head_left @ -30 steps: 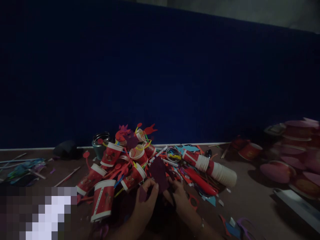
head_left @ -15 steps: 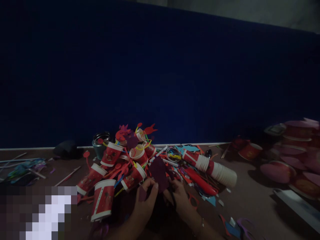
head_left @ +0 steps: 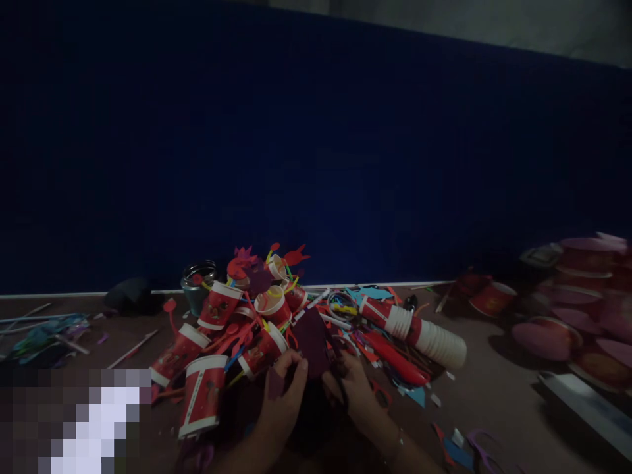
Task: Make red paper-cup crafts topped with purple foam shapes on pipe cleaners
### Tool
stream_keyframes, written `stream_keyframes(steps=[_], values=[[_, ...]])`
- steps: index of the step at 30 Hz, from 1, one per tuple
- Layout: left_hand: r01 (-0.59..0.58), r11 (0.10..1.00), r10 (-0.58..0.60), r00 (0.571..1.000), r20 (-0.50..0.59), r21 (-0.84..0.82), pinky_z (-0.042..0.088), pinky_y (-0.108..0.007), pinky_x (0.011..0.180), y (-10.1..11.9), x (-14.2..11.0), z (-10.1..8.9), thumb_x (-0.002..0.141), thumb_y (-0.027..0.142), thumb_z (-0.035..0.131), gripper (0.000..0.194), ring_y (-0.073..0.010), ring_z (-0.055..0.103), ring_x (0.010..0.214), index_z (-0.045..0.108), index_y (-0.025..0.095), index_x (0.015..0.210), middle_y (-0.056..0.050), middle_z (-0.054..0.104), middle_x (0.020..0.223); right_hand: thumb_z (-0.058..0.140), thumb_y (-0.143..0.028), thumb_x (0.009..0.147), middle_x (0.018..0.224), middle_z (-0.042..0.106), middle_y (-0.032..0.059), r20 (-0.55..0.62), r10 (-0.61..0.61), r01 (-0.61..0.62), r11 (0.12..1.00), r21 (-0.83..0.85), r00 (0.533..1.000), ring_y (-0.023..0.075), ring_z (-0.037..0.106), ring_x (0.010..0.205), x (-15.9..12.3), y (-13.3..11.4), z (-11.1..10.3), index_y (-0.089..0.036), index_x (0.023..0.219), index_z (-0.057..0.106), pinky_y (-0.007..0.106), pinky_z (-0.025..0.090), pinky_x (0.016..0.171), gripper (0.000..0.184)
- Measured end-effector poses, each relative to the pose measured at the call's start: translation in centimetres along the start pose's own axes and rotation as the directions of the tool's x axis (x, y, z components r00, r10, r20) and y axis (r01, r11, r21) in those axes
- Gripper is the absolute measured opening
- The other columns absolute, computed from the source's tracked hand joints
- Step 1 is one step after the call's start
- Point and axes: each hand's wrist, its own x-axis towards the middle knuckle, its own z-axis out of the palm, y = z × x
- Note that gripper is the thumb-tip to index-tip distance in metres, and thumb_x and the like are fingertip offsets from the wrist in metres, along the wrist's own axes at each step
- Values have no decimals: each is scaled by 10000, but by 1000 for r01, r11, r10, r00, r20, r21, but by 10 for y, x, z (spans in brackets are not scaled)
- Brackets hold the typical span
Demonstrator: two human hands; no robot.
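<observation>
In dim light my left hand (head_left: 284,395) pinches the lower left edge of a dark purple paper piece (head_left: 312,339), fingers closed on it. My right hand (head_left: 351,388) is closed beside it at the piece's lower right, holding a dark tool that looks like scissors, though I cannot make it out clearly. Just behind the hands lies a heap of red and white paper cups (head_left: 217,329) with coloured straws and red paper shapes stuck in them.
A lying stack of cups (head_left: 419,332) is to the right, a dark jar (head_left: 197,283) behind the heap. Pink plates and bowls (head_left: 548,336) fill the far right. Paper scraps litter the brown table (head_left: 494,395). A dark blue wall (head_left: 316,151) stands behind.
My left hand has shifted slightly, its fingers moving up along the purple piece's edge. Everything else stays as it was.
</observation>
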Motion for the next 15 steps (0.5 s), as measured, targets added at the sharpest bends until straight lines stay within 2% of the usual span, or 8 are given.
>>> stream_keyframes(steps=[3, 7, 11, 15], values=[[29, 1000, -29, 999, -19, -9, 421, -256, 631, 0, -1, 0, 791, 425, 467, 282, -170, 510, 631, 500, 209, 612, 23, 495, 587, 718, -333, 572, 403, 426, -89, -1, -8, 8, 1000, 10, 1000, 52, 326, 336, 1, 3, -1, -165, 655, 554, 177, 277, 335, 249], [68, 995, -70, 997, -16, -67, 439, -288, 698, -4, -1, 3, 780, 436, 507, 257, -196, 558, 724, 577, 194, 731, -9, 591, 701, 708, -321, 585, 395, 414, -91, -14, -21, 21, 1000, -1, 1000, 50, 326, 341, 2, 5, -2, -158, 633, 556, 171, 271, 338, 227], [77, 990, -81, 996, -27, -115, 424, -259, 616, -7, 0, 5, 769, 431, 546, 256, -162, 517, 626, 553, 187, 689, 19, 534, 612, 719, -372, 574, 389, 444, -86, -2, 5, -5, 1000, -10, 1000, 51, 334, 323, 3, 4, -3, -154, 712, 584, 172, 287, 330, 292], [118, 977, -114, 993, 34, -175, 384, -227, 526, -6, 2, 4, 767, 439, 548, 286, -130, 478, 532, 514, 189, 633, 43, 493, 534, 730, -421, 555, 427, 505, -67, 4, 19, -19, 999, -43, 1000, 65, 387, 337, 3, -1, -5, -154, 779, 604, 177, 327, 340, 371]])
